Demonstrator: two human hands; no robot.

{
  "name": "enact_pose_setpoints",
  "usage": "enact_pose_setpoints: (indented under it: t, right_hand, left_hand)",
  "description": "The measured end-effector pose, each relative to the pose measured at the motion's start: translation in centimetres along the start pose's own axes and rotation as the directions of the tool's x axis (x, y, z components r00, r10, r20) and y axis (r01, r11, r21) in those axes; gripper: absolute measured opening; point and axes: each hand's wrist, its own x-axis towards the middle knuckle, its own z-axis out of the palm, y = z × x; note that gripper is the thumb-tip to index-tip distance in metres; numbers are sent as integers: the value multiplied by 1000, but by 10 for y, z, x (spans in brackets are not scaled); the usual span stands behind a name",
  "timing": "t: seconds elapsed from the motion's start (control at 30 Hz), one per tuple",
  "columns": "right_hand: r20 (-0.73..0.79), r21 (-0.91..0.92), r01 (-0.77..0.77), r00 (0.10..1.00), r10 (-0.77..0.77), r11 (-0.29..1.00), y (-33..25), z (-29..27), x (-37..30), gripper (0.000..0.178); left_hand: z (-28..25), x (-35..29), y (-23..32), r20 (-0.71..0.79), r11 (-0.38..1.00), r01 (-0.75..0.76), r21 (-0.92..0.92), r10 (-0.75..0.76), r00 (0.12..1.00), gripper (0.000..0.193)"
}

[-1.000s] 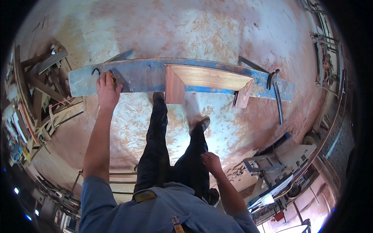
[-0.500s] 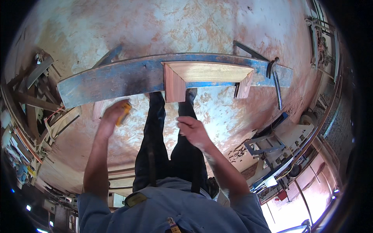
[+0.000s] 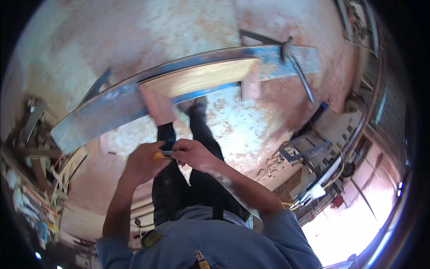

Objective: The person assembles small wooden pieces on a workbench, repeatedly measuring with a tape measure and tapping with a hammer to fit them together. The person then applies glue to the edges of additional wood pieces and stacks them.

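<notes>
My left hand (image 3: 142, 162) is closed around a small yellow tape measure (image 3: 157, 155), blurred by motion. My right hand (image 3: 195, 155) meets it in front of my legs, its fingertips pinching the short pale end at the tape measure's side. Beyond both hands, a three-sided wooden frame (image 3: 201, 79) lies on a narrow blue bench (image 3: 101, 113). Its long pale board joins a pinkish short piece (image 3: 157, 106) on the left and another (image 3: 251, 84) on the right. Neither hand touches the frame.
A hammer (image 3: 301, 79) hangs over the bench's right end, handle toward me. Scrap wood (image 3: 38, 157) is heaped at the left. On the right stand a grey metal frame (image 3: 304, 148) and machine parts. A pinkish offcut (image 3: 104, 144) lies below the bench.
My hands have come together in front of my legs, and the right now pinches the tape measure's end. The view has turned, so the bench and wooden frame appear tilted.
</notes>
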Motion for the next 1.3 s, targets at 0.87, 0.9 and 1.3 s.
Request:
enact_pose_setpoints:
  t: [0.87,0.9,1.3]
  right_hand:
    - [-552,-832,-81,230,-802,549,-88,-294,35,25]
    - [-559,-827,-78,234,-796,557,-87,-297,36,24]
    - [-610,-756,-15,380,-695,655,-91,-298,37,30]
  left_hand:
    - [-40,84,-68,-635,950,92,299,126,762,11]
    - [-41,86,-67,-634,950,91,297,126,763,11]
    - [-43,93,-84,-692,922,19,386,276,668,10]
